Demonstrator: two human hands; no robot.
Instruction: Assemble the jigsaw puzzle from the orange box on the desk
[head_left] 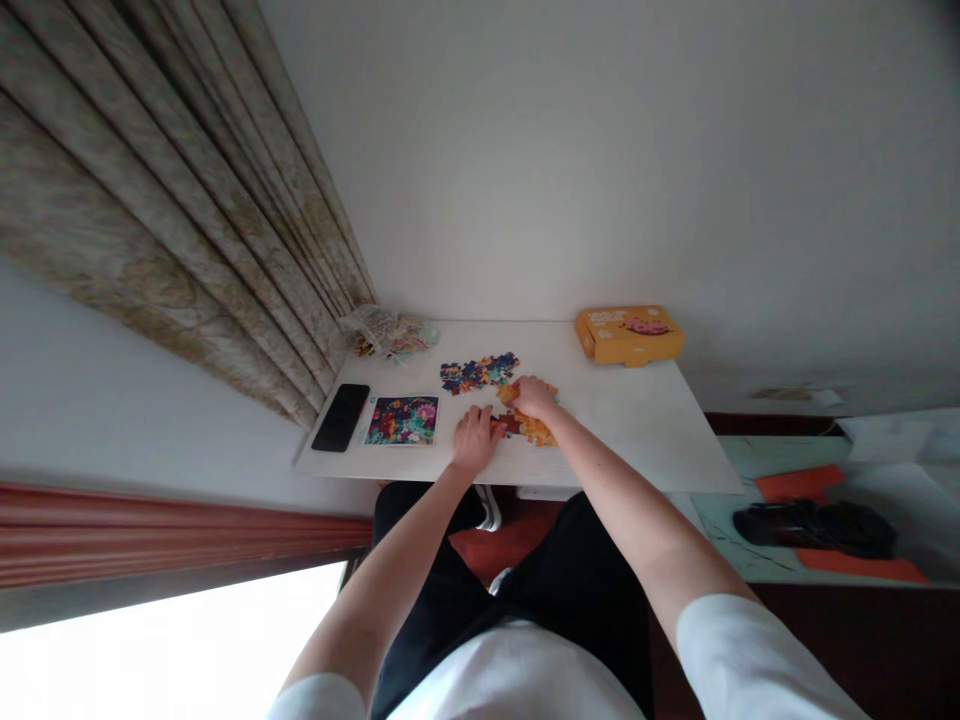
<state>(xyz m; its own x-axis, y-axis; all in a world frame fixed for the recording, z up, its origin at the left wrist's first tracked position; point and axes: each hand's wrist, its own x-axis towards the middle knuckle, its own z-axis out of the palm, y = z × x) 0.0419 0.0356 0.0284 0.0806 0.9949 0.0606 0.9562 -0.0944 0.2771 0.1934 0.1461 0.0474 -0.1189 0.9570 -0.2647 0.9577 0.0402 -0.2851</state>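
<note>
Palm down on the pieces, both hands, and no clean grip to call from here! The right hand (534, 397) is arched over a cluster of orange jigsaw pieces (536, 428), and the left hand (474, 442) has its fingertips (489, 424) up against a dark red jigsaw piece (508, 424) at the cluster's edge. Pinching or just pressing? You can't tell from this view. That cluster sits between the hands, close to the near edge of a white table (637, 430). At 12 o'clock from the hands lies a multicoloured patch of joined puzzle pieces (478, 373), with a strip of tabletop between it and the far edge. Now the containers: at 2 o'clock, against the wall, an orange cardboard box (628, 336), lid on. At 10 o'clock, in the far corner, a clear plastic bag (390, 333) with colourful pieces showing through it. At 9 o'clock, a bright picture card (401, 420), then a black phone (340, 417) by the table's left end. White tabletop runs on at 3 o'clock toward the right end, and the near edge sits at 6 o'clock, right under the left wrist.
</note>
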